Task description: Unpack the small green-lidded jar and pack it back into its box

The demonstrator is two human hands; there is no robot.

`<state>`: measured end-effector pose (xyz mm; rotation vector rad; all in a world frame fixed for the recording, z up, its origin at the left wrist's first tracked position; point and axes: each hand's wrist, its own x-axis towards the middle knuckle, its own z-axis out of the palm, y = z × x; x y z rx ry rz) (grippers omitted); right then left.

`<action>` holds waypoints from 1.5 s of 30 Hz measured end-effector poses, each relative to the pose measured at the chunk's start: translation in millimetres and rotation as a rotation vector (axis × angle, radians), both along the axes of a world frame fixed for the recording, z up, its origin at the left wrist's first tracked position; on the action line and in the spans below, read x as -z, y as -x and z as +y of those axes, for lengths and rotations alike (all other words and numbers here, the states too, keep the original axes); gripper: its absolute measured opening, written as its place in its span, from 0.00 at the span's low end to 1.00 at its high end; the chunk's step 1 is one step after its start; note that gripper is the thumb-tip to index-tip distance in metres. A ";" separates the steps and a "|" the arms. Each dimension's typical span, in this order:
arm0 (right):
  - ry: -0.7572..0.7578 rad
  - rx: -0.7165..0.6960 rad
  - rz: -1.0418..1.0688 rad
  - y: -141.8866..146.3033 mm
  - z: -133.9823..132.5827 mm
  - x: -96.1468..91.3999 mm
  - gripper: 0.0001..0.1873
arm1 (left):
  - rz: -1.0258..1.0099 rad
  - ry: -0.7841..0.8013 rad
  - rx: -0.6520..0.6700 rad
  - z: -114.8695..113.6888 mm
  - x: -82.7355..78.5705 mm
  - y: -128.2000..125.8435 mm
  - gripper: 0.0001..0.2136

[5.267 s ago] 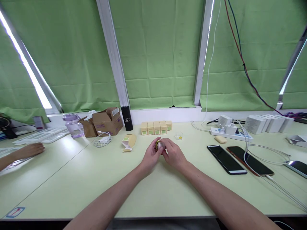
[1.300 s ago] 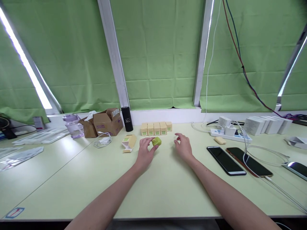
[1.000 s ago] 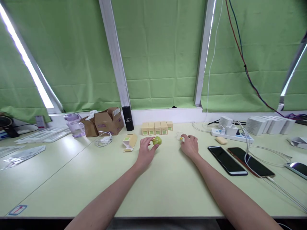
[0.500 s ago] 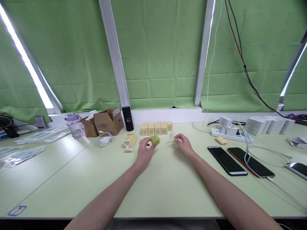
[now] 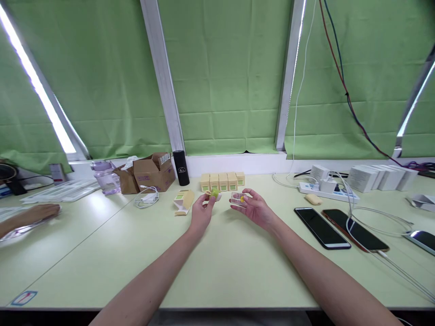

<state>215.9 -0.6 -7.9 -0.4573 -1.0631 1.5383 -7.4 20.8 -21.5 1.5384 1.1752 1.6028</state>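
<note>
Left hand (image 5: 201,213) — pinching rounded green object (image 5: 215,193) | right hand (image 5: 257,211) — grasping transparent, yellow-dotted container (image 5: 235,199) | smooth pale table (image 5: 217,271)

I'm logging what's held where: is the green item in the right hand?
No, the left hand holds the green item, while the right hand holds a clear piece.

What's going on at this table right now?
A person is working with both bare hands. The left hand pinches a small, rounded green object, while the right hand holds a clear plastic piece with a yellow spot; the two items are apart. Beyond the hands stands a row of small tan cardboard boxes, and an opened tan cardboard box lies to the left. At far left, another person's hand rests over clear plastic packaging.
</note>
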 end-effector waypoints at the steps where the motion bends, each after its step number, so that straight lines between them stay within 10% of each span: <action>1: 0.000 0.020 -0.008 1.4 -0.8 -0.2 0.26 | -0.009 0.005 0.000 -0.2 -0.2 -0.3 0.26; 17: -0.228 0.400 -0.506 22.9 -2.4 10.7 0.35 | -0.048 -0.022 0.111 -8.8 -4.1 -3.0 0.25; 45: -0.146 0.250 -0.297 30.0 0.0 16.0 0.29 | 0.085 -0.020 0.241 -13.4 2.1 -6.0 0.22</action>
